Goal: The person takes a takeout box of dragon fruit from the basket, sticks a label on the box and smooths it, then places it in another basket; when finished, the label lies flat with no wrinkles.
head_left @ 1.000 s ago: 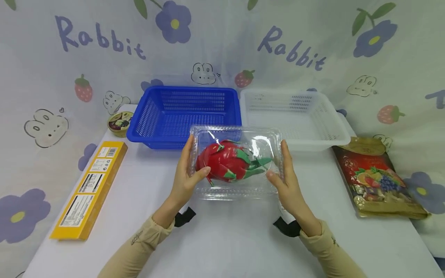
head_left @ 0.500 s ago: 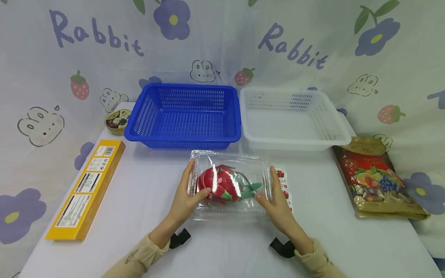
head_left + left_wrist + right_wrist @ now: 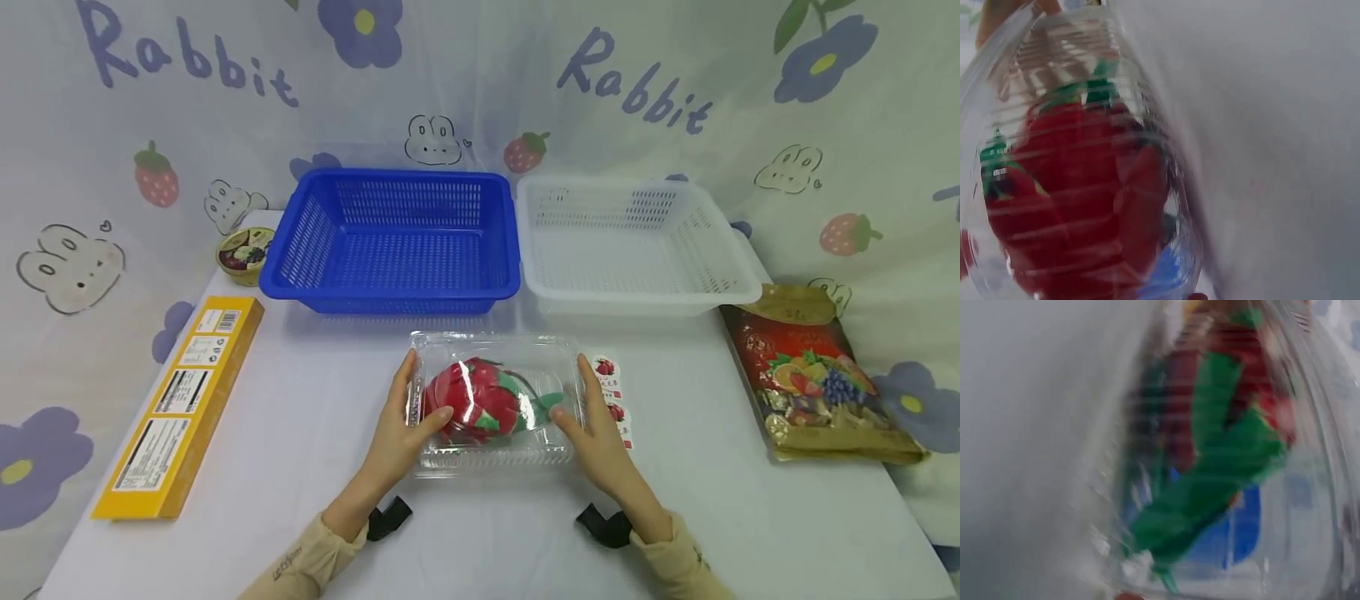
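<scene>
A clear plastic clamshell box is held level between the two hands at the middle of the table. Inside lies a red dragon fruit with green scales, its leafy end toward the right. My left hand grips the box's left end, thumb over the lid. At the opposite end my right hand grips it the same way. Through the ribbed wall, the left wrist view shows the fruit's red body, and the right wrist view shows green leaves. A sheet of fruit stickers lies partly behind the right hand.
A blue basket and a white basket stand side by side at the back. Along the left lie a yellow box and a round tin. A red and gold fruit-print bag lies on the right.
Both hands have lowered the clamshell box toward me, away from the baskets, and slightly left. The sticker sheet now shows beside the right hand. In the last half second the box barely moves.
</scene>
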The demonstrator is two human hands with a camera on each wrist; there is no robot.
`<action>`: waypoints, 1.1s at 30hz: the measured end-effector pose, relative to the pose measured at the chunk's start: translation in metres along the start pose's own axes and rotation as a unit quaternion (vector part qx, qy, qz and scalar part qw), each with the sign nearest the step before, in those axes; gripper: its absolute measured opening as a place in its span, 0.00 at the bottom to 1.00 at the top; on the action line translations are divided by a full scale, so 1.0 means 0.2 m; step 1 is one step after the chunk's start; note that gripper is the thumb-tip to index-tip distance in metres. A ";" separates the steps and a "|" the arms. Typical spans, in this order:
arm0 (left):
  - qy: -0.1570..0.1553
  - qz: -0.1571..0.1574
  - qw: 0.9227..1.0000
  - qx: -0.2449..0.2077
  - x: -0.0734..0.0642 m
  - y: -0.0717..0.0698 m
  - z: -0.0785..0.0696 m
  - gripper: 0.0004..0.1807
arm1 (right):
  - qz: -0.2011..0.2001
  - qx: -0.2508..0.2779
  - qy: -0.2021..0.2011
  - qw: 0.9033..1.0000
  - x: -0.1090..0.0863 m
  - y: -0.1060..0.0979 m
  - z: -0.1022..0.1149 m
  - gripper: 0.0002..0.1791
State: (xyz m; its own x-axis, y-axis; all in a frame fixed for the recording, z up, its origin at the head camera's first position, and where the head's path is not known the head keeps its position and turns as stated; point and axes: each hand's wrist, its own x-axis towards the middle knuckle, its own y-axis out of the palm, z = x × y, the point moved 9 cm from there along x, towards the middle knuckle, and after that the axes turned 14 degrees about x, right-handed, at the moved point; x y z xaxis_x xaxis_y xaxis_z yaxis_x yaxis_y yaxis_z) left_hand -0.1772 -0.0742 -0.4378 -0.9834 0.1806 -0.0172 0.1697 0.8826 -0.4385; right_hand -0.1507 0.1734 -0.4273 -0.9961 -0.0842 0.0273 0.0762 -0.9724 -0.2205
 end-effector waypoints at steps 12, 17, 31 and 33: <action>-0.017 0.025 1.000 -0.009 0.00 0.00 0.02 0.52 | -0.102 -0.154 0.092 0.979 0.08 -0.34 -0.11 0.44; -0.012 0.025 1.000 -0.001 -0.01 -0.01 0.02 0.53 | -0.115 -0.223 0.119 0.961 0.07 -0.38 -0.16 0.52; -0.017 0.030 0.999 0.005 -0.01 -0.02 0.02 0.53 | -0.086 -0.111 0.168 0.976 0.09 -0.47 -0.28 0.45; -0.020 0.034 0.999 0.018 -0.01 -0.02 0.02 0.53 | -0.095 -0.044 0.162 0.981 0.09 -0.48 -0.28 0.40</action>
State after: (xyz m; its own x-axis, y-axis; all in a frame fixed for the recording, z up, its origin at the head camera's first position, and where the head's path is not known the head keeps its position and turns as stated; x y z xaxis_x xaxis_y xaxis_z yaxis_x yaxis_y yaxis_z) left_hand -0.1759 -0.0805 -0.4389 -0.9717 0.2213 -0.0830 0.2340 0.8524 -0.4677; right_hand -0.1776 0.2767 -0.4605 -0.9549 0.1846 -0.2324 -0.1027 -0.9402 -0.3248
